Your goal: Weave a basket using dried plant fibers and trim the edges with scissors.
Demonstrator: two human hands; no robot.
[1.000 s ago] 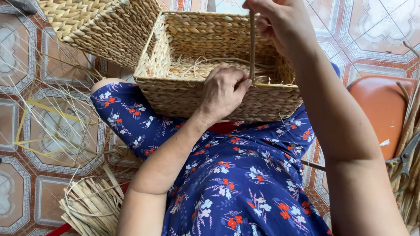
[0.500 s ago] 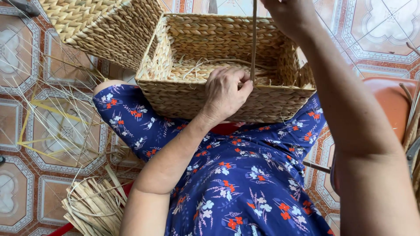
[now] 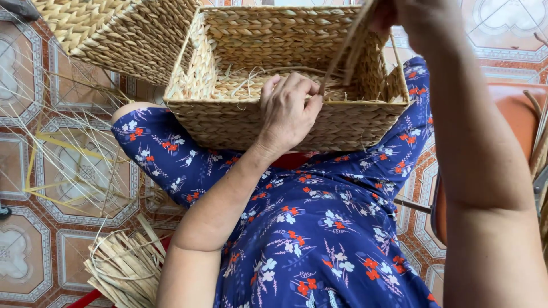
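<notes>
- The tiled floor [image 3: 34, 251] carries the spare material: loose pale straws [image 3: 68, 154] are strewn at 9 o'clock, and a bundle of flat dried strips [image 3: 123, 268] lies at 7 o'clock, near enough for the left arm to reach, which looks like the reason they sit there.
- The person's lap, in a blue flowered dress [image 3: 319, 228], serves as the work surface; the knees are spread so the basket's base sits across both thighs and does not tip.
- The rectangular woven basket [image 3: 228, 122] rests on that lap at 12 o'clock, open side up and its near wall facing the person, so rim and inside are both within reach. Loose fibre ends lie in its bottom.
- A second woven basket [image 3: 114, 31] stands tilted at 11 o'clock, touching or just beside the first one's left corner; I cannot tell which.
- An orange seat [image 3: 514, 114] shows at 3 o'clock, behind the right arm.
- The right hand [image 3: 425, 23] is raised high at 1 o'clock, forearm steep, fingers closed on the upper end of a long strand [image 3: 345, 54], apparently to keep it taut.
- The left hand [image 3: 288, 111] drapes over the near rim, wrist bent, fingers curled together and pinching the strand's lower end where it meets the rim, which steadies the basket as well.
- The strand runs slanting from the rim up to the raised hand.
</notes>
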